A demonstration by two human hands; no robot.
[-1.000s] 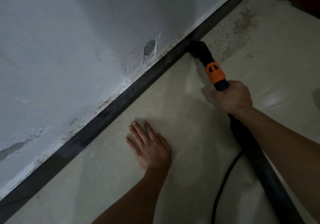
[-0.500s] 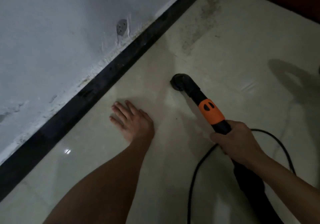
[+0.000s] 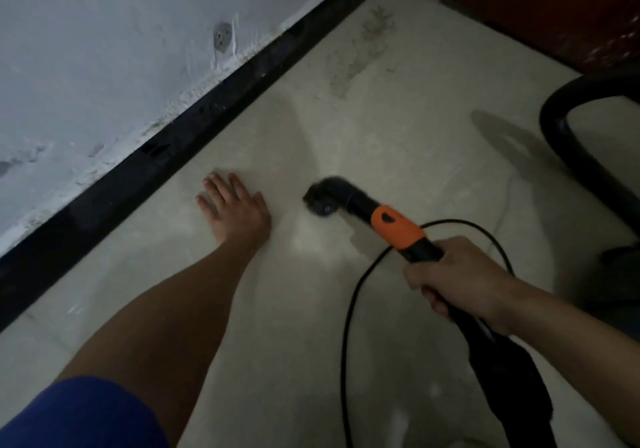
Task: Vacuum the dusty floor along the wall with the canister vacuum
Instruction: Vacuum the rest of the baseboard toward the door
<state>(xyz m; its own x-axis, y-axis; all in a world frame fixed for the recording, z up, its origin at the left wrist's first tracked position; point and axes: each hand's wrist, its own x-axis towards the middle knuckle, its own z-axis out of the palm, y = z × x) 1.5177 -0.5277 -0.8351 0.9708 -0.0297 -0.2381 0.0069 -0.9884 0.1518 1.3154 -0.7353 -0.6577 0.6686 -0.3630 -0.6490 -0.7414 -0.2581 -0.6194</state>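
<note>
While the right hand is wrapped tight round the black wand just behind its orange collar, the nozzle sits out on the open floor, well apart from the wall and just beside the left hand. Left hand: flat on the tile, fingers straight and spread, holding nothing; reads as a brace for a low crouch. Wand's long axis runs from lower right at the grip to upper left at the tip, aimed at the black baseboard. Elbow at the tip turns the mouth down; it looks to be on the tile, though contact is hard to confirm in this light. Hose trails off behind the wrist; power cord loops under the wand. Judged step: mid-sweep, at the outer end of a stroke, wall strip not covered here. Next move likely calls for pushing the tip along its own axis until it meets the baseboard, mouth kept low, then working toward the dusty smear farther along the wall. Mind the cord loop near the grip.
</note>
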